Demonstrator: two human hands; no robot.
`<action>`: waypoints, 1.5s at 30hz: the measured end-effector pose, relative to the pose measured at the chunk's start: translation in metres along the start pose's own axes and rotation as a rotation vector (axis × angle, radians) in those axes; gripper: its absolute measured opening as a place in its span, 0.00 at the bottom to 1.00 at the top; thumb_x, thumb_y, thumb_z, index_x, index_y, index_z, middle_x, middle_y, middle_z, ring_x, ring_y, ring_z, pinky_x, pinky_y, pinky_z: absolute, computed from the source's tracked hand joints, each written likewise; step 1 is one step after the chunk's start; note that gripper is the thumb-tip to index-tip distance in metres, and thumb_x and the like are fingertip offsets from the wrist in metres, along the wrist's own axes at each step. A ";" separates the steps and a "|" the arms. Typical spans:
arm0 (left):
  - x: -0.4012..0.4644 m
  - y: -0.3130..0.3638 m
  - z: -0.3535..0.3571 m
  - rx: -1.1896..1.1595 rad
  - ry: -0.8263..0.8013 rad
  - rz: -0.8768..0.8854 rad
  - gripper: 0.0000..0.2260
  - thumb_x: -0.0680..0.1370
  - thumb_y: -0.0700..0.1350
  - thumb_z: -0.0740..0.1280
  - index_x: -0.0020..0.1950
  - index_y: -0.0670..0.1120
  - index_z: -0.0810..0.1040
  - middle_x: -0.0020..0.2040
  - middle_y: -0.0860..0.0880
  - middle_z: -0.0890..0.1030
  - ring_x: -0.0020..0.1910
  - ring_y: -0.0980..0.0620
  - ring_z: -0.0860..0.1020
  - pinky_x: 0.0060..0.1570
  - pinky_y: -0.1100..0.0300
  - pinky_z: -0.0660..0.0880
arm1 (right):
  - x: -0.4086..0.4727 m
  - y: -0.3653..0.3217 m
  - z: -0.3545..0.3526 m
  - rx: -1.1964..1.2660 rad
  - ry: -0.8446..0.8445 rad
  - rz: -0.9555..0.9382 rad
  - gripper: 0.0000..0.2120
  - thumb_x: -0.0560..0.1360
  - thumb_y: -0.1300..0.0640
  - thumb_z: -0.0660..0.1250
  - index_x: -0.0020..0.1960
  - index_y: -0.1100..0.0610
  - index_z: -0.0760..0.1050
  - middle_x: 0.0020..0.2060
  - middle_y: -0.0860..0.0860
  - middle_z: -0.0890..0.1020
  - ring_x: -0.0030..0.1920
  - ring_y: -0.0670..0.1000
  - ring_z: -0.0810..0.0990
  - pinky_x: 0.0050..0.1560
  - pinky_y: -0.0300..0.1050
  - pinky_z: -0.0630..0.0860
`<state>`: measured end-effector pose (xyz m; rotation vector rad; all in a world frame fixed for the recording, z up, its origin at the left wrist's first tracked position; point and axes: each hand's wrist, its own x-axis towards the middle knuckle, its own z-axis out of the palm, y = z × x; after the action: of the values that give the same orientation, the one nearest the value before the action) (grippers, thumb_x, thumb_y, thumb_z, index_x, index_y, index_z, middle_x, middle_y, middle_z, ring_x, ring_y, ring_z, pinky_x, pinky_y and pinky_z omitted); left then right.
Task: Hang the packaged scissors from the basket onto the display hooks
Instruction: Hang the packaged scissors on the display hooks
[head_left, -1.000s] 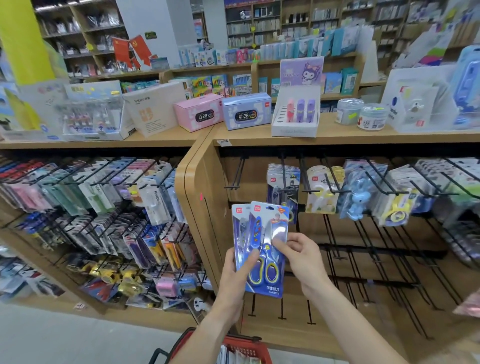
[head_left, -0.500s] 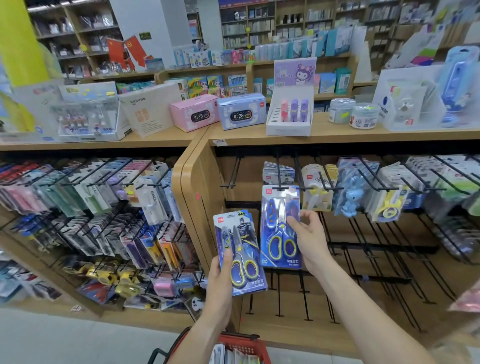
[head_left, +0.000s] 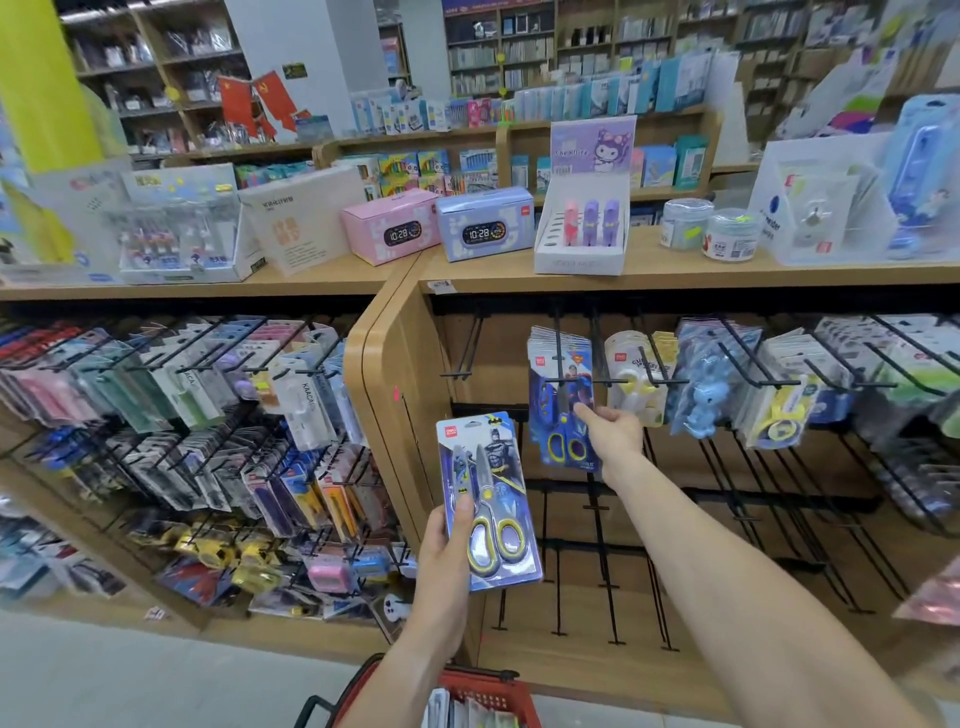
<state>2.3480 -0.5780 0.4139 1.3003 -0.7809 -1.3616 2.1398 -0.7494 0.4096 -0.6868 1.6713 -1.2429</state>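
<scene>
Blue pack (head_left: 563, 415), centre of frame, hangs on the hook (head_left: 560, 358) in front of the stack already there; whether its hole is fully seated on the wire I can't tell. Right hand (head_left: 613, 431) is at its right edge, fingers (head_left: 589, 415) pinching or pressing the card — grip looks light.

Batman pack (head_left: 485, 499) sits lower centre, upright, left hand (head_left: 441, 556) clamped on its lower left edge, thumb across the front.

Basket (head_left: 483, 691) at bottom centre, more packs inside, mostly out of view.

Risks as I judge them:
- Let go before the hole clears the hook tip: pack slides off and drops past the empty hooks (head_left: 597, 519) below.
- Hook is already loaded; pushing back hard could skew the stack or knock a rear pack loose.
- Neighbour hook (head_left: 602, 358) with the white pack (head_left: 636, 384) is just beside it; a sideways pull could snag that wire.
- Batman pack is held by one edge only; the blister is smooth, so it could pivot or slip while attention is on the right hand.
- The free hook (head_left: 467, 353) up left is near the cabinet wall (head_left: 395, 415), so little room for the card.
</scene>
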 end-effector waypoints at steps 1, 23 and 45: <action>0.000 -0.001 0.001 0.006 -0.003 -0.004 0.15 0.83 0.57 0.66 0.66 0.51 0.78 0.60 0.50 0.87 0.59 0.48 0.86 0.66 0.44 0.78 | -0.006 0.001 -0.003 -0.061 0.013 -0.037 0.22 0.74 0.48 0.78 0.61 0.57 0.76 0.58 0.52 0.81 0.57 0.53 0.79 0.60 0.50 0.77; 0.008 -0.006 0.011 0.058 0.010 0.046 0.13 0.86 0.52 0.63 0.58 0.43 0.74 0.47 0.48 0.87 0.44 0.50 0.87 0.40 0.59 0.82 | -0.103 0.015 -0.020 0.283 -0.278 -0.182 0.09 0.81 0.59 0.70 0.60 0.56 0.74 0.51 0.53 0.88 0.49 0.56 0.88 0.45 0.54 0.84; 0.010 -0.006 -0.008 0.056 -0.116 0.025 0.13 0.81 0.44 0.72 0.64 0.45 0.74 0.57 0.46 0.87 0.54 0.43 0.87 0.51 0.51 0.84 | -0.021 -0.025 -0.002 0.109 0.012 -0.002 0.19 0.76 0.50 0.77 0.60 0.60 0.79 0.57 0.54 0.80 0.57 0.53 0.74 0.59 0.48 0.69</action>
<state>2.3558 -0.5843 0.4041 1.2588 -0.9170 -1.4143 2.1453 -0.7390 0.4400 -0.6162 1.6000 -1.3310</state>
